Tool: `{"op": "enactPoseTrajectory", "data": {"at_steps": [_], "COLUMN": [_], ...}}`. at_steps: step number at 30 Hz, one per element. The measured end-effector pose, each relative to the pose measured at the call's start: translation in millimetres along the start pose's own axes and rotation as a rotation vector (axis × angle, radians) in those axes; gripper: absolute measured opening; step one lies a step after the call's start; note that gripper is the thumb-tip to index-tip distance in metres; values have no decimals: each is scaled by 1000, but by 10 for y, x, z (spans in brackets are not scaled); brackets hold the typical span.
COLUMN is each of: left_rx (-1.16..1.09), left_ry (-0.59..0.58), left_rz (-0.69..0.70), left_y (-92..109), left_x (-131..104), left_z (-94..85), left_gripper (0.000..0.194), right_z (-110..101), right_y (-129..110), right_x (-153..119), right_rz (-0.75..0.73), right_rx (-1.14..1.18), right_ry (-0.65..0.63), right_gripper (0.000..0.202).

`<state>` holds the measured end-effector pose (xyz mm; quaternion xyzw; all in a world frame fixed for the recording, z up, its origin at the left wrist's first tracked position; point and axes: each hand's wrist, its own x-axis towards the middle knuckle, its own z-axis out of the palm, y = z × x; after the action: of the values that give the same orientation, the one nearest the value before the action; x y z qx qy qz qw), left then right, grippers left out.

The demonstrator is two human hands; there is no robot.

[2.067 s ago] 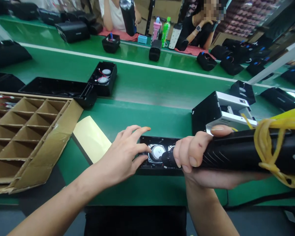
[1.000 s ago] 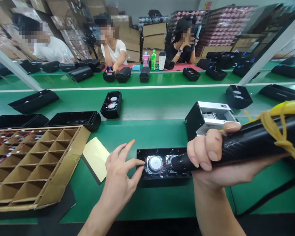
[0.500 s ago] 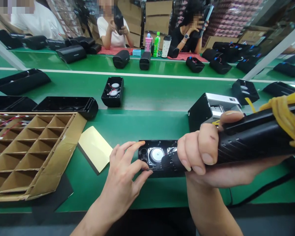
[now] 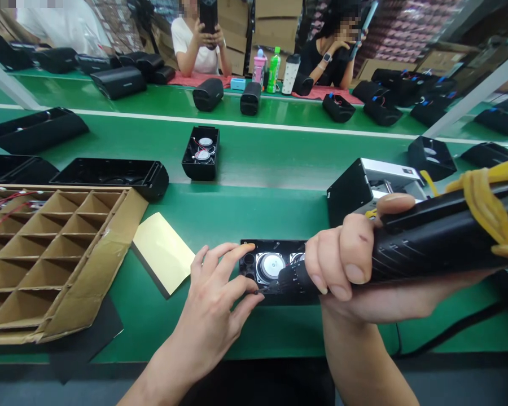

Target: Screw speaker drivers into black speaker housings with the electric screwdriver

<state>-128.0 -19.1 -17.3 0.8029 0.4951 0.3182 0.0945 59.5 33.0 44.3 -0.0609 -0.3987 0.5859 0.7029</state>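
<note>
My right hand (image 4: 347, 259) is wrapped round a black electric screwdriver (image 4: 432, 242) bound with yellow bands. The tool slants down to the left, its tip low over the near left part of a black speaker housing (image 4: 292, 299) lying on the bench. Inside the housing a round speaker driver (image 4: 272, 266) shows, with a second one partly covered by my right hand. My left hand (image 4: 215, 293) grips the housing's left end, middle finger at the far corner, thumb and forefinger at the near edge by the tool tip. Whether a screw sits under the tip is hidden.
A cardboard divider box (image 4: 129, 225) stands at left, beside a yellow paper pad (image 4: 163, 254). A silver-black machine (image 4: 364, 186) stands beyond my right hand. Another open housing (image 4: 201, 163) sits ahead. Across the belt are two co-workers, bottles (image 4: 274, 70) and many black housings.
The view has shifted slightly. Both hands, the screwdriver and the housing keep nearly the same position. Across the bench, a co-worker has turned the black housing in their hands more upright.
</note>
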Motion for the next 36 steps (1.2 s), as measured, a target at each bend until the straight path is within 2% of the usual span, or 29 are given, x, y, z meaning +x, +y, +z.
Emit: {"op": "enactPoseTrajectory", "data": {"at_steps": [16,24,29,30,34,36], "left_rx": [59,14,-49,-58,-83,-88], "left_ry": [-59,-53,-99,-127,-221,-246], "left_rz": [13,38,89,98,92,89], "left_y": [35,63,-19,-40,-93,-81], "left_x": [21,38,59,68,146,211], "left_z": [-14,-13,-2,-14,-97,-119], "left_gripper": [13,15,11,16,68,82], "right_z": [6,-3,-39,-50,-87,-99], "right_y": [-6,20,-15,-25,-84,-134], "right_x": [17,-13,2,6,20,22], "right_rz": [6,-43,-18,-19,-21,-5], "right_rx": [-37,17,-17,-29,-125,-180], "right_ry": [11,-119,-117,-107,-51,-46], "right_gripper": [39,34,34,34,39,40]}}
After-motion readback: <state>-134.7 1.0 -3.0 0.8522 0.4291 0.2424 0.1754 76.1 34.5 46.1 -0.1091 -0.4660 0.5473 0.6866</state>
